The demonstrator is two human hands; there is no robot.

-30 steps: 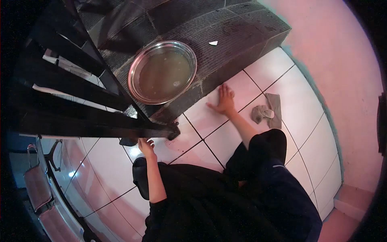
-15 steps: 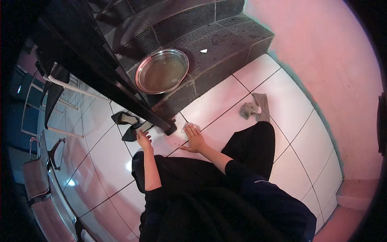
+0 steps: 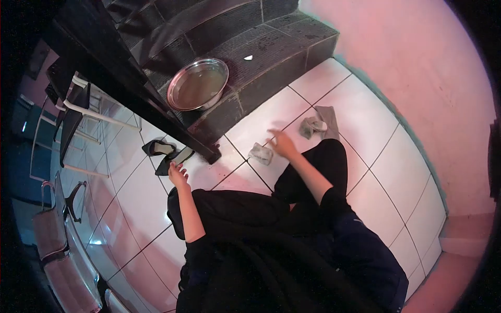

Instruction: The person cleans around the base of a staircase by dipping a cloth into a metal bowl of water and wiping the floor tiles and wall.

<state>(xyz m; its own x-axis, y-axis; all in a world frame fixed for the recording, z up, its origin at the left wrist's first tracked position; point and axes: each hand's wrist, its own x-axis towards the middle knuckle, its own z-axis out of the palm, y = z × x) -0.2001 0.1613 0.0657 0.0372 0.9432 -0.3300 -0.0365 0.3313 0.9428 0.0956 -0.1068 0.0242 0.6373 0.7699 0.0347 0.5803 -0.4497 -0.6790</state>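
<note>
A folded greyish-white cloth (image 3: 261, 154) lies on the white tiled floor (image 3: 266, 121). Just to its right hovers my right hand (image 3: 282, 143), fingers apart and holding nothing. My left hand (image 3: 178, 175) is raised beside the black shoes (image 3: 159, 148), its fingers loosely curled and apart, with nothing visible in them. Crumpled grey socks or cloths (image 3: 315, 125) rest on the floor right of my right hand. On the dark step (image 3: 266, 62) stands a metal basin (image 3: 198, 84) of murky water, a small white piece (image 3: 248, 58) lying to its right.
A black railing post (image 3: 180, 133) slants down to the floor between my hands and the step. Metal-framed chairs (image 3: 78, 107) stand at the left, with a bench seat (image 3: 68, 281) below them. A pink wall (image 3: 407, 68) curves along the right. Small dark specks dot the tiles near the post.
My right hand has moved right and lifted off the cloth, which has shifted right from beside the post. The view has turned, showing more of the chairs. My left hand stays near the shoes.
</note>
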